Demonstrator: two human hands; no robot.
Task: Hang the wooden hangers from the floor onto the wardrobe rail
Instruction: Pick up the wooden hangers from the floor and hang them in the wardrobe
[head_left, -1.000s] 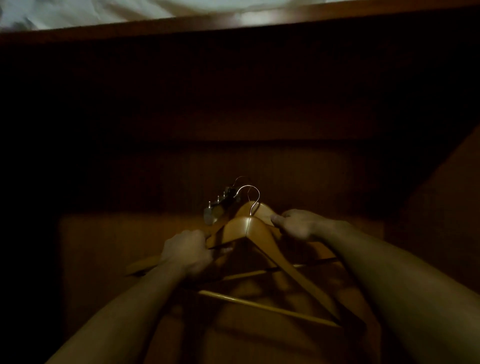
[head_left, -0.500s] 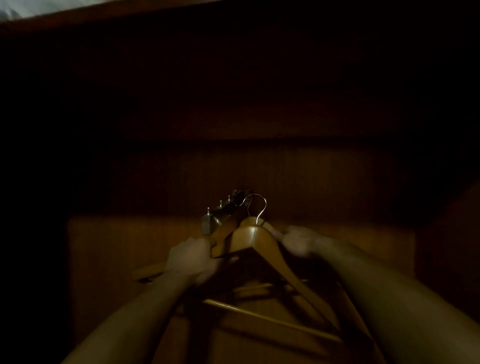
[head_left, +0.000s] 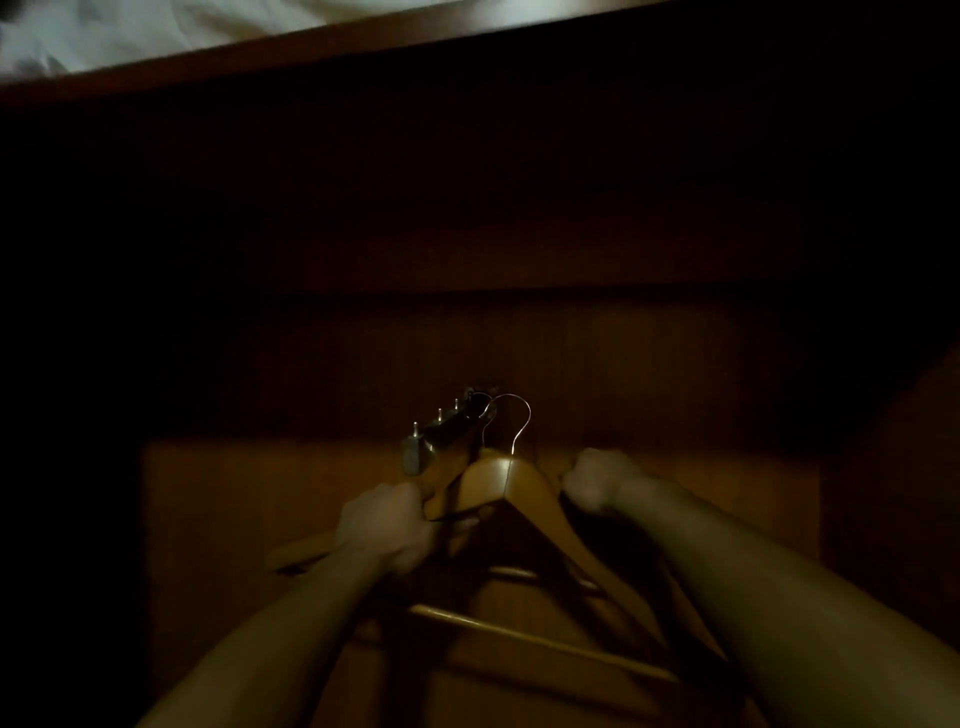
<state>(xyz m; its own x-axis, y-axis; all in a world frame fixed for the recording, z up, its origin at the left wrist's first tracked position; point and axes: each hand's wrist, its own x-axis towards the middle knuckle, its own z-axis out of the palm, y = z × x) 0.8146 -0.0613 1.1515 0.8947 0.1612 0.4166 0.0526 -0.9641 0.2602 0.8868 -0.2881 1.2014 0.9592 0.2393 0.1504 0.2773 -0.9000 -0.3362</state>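
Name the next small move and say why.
Probably ease the front hanger's metal hook leftward over the dark pegged bar, seemingly the rail. The left hand and right hand both grip the hangers, and the hook appears beside the bar, not yet on it.

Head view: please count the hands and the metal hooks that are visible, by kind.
Hands: 2 (left hand, right hand, both holding hangers)
Hooks: 2 (bright hook, dim hook behind it)
Total: 4
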